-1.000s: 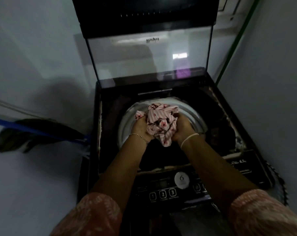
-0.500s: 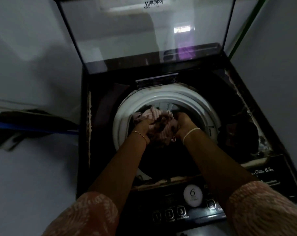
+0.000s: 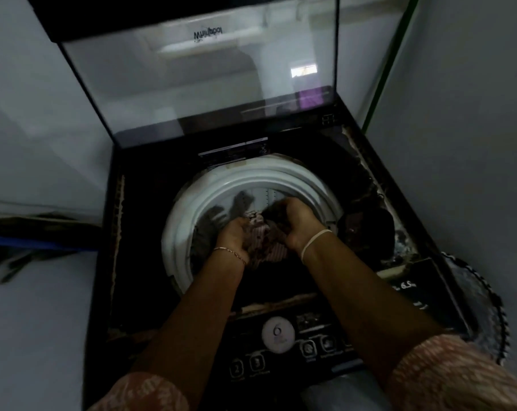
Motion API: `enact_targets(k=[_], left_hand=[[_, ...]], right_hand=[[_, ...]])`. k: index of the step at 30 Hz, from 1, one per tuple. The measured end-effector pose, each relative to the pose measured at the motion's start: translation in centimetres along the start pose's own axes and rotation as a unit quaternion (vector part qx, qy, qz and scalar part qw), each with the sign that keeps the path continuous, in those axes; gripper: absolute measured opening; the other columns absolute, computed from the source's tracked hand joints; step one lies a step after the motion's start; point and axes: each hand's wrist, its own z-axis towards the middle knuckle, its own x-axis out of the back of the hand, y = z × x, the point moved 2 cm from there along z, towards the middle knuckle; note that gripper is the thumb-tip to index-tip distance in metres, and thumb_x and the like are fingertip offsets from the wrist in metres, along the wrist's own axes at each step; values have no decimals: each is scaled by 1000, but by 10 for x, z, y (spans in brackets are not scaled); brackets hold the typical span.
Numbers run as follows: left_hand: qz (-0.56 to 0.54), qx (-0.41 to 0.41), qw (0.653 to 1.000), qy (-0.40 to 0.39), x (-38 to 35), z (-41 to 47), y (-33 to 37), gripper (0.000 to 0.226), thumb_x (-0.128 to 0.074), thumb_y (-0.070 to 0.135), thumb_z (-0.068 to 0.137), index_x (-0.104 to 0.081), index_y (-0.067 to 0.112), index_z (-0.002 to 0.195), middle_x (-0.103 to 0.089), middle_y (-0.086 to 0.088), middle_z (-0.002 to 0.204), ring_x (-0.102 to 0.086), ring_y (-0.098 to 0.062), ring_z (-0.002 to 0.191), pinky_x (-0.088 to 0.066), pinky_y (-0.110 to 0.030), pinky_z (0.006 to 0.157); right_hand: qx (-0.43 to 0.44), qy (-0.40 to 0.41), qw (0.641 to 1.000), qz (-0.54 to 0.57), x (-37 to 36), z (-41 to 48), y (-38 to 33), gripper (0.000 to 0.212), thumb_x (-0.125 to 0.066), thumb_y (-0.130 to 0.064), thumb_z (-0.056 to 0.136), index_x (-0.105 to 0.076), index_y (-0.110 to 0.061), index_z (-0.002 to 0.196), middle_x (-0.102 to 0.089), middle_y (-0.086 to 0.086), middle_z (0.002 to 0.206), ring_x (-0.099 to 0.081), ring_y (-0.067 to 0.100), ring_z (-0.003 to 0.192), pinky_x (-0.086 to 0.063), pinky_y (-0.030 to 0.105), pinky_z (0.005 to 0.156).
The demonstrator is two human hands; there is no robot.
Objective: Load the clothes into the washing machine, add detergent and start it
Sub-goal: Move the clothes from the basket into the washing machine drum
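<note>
A black top-loading washing machine [image 3: 367,185] stands before me with its glass lid [image 3: 198,81] raised upright. Both my hands reach down into the white drum ring [image 3: 177,232]. Between them is a bundle of pink striped cloth [image 3: 263,241], low inside the drum mouth. My left hand [image 3: 232,237] grips its left side and my right hand [image 3: 293,221] grips its right and top. The lower part of the cloth is lost in the dark drum. No detergent is in view.
The control panel [image 3: 281,348] with a round white dial and numbered buttons runs along the near edge. Pale walls close in on both sides. A dark broom-like object with a blue handle [image 3: 29,241] lies at the left. A patterned round thing [image 3: 476,307] sits at the right.
My hands have carried the striped bundle from above the drum rim down into the drum. The camera has moved closer over the machine.
</note>
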Motion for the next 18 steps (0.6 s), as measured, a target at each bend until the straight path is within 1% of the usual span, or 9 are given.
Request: enact_targets(k=[3,5,6,8,12,13,15,17,18], left_hand=[[-53,-13,998,-25,-18,-24,-6,31,-41,18,98,-50,14,69,-55,-2,67,-52,-14,55,-39,-25,58],[-80,-35,996,-20,-35,-43,-8,28,-44,19,94,-53,14,68,-55,-2,70,-50,-17,62,-41,-27,65],[-83,-47,995,-16,-43,-51,-7,26,-44,20,94,-55,15,71,-58,-2,71,-51,-18,68,-42,-28,70],[-92,-63,993,-41,-64,-68,-9,26,-42,20,96,-56,14,74,-63,0,69,-53,-18,75,-42,-27,72],[-108,-93,980,-141,-125,-107,-15,28,-38,17,96,-43,15,69,-46,-2,63,-43,-13,62,-41,-25,73],[-105,-94,978,-155,-141,-118,-20,27,-38,16,97,-46,14,71,-45,-3,69,-46,-14,67,-42,-27,81],[-81,-97,978,-165,-177,-136,-34,20,-38,19,98,-55,14,88,-57,-5,93,-54,-20,92,-38,-33,99],[-59,-93,979,-174,-210,-153,-51,20,-39,22,99,-57,14,98,-59,-6,118,-51,-26,114,-35,-36,106],[-46,-85,978,-187,-226,-158,-60,20,-40,22,98,-58,14,98,-59,-6,121,-50,-27,119,-35,-37,107]], right_hand=[[15,-50,998,-23,17,-15,-8,19,-44,-17,89,-46,-13,70,-39,3,58,-34,16,42,-32,19,40],[33,-81,996,-13,37,-31,-22,27,-42,-17,90,-38,-18,63,-39,-1,47,-27,13,36,-26,19,36],[40,-96,995,-7,46,-41,-32,26,-41,-17,91,-39,-18,65,-42,-1,49,-30,12,38,-27,19,37],[65,-104,992,-1,74,-67,-53,22,-42,-18,92,-47,-17,71,-50,1,67,-40,15,52,-35,22,46],[104,-93,990,30,136,-114,-82,25,-43,-22,92,-50,-16,69,-52,2,71,-46,16,63,-38,26,63],[113,-94,988,43,153,-123,-85,25,-43,-24,92,-51,-16,69,-53,1,72,-47,16,65,-38,26,66],[125,-96,985,70,188,-136,-91,24,-43,-25,92,-53,-16,73,-56,1,76,-50,15,69,-40,26,71],[130,-90,983,96,222,-142,-95,24,-43,-26,93,-56,-14,77,-59,3,81,-52,17,75,-41,28,81],[134,-86,982,103,240,-145,-97,24,-42,-26,94,-56,-14,77,-60,3,82,-53,17,76,-41,29,83]])
